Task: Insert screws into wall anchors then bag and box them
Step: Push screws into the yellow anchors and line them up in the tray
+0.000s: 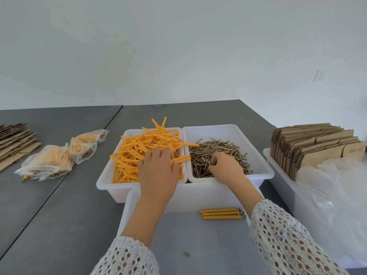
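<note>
Right hand [226, 167]: fingers curled down into the pile of screws [218, 153], pinching at them; exactly how many it grips cannot be told. Left hand [158, 169]: palm down on the heap of orange wall anchors [143, 149], fingers bent over them; whether any anchor is actually gripped cannot be told, fingertips are hidden in the heap.

Landmark: the screw bin [228, 130], white plastic. The anchor bin [111, 181], same type, stands touching it on the left. Directly in front of both, nearer the person, lies a shallow white tray [131, 205]; three finished anchors with screws [222, 213] lie side by side in it, just in front of the screw bin, heads pointing right.

Right of the screw bin: a long white bin [282, 181] holding flattened cardboard boxes [317, 145] upright in a row, with clear plastic bags [337, 185] piled in front of them.

Well left of the screw bin, beyond the anchor bin: filled bags [57, 157] of anchors on the grey table [59, 205]; farther left, a flat cardboard stack [15, 141].

Both wrists in white crochet sleeves [288, 235].
</note>
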Motion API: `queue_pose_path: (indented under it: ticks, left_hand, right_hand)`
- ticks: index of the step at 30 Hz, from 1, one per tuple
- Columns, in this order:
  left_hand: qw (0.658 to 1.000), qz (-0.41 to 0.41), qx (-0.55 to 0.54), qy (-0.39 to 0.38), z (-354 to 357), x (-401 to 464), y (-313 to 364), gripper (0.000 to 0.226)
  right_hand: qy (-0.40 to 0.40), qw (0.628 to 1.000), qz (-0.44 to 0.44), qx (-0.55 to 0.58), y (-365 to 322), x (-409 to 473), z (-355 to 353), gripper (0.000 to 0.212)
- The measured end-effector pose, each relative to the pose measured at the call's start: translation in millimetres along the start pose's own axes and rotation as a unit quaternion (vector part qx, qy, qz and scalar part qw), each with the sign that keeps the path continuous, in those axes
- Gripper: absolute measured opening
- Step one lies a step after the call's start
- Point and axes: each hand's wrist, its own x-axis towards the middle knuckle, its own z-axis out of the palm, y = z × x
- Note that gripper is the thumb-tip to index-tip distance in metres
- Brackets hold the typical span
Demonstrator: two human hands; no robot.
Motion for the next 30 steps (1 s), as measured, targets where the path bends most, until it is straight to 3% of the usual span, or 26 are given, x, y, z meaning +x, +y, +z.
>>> queue_pose_path:
  ticks: [6, 16, 24, 30]
  left_hand:
    - [0.985, -0.091, 0.114, -0.093, 8.5, -1.2, -7.9, 0.036]
    - [0.986, -0.1, 0.061, -0.116, 5.3, 3.1, -6.4, 0.019]
    - [0.996, -0.085, -0.005, -0.034, 1.9, 4.1, -7.7, 0.027]
    - [0.981, -0.12, -0.134, 0.073, -1.8, 6.9, -0.4, 0.016]
  right_hand:
    - [-0.004, 1.0, 0.002, -0.001, -0.9, -0.8, -0.7, 0.016]
    - [0.063, 0.998, 0.006, 0.016, -0.1, -3.0, 0.9, 0.023]
    - [0.147, 0.985, 0.0, 0.087, 3.2, -2.5, 3.5, 0.015]
    - [0.179, 0.955, 0.029, 0.236, 6.1, 3.2, -1.3, 0.013]
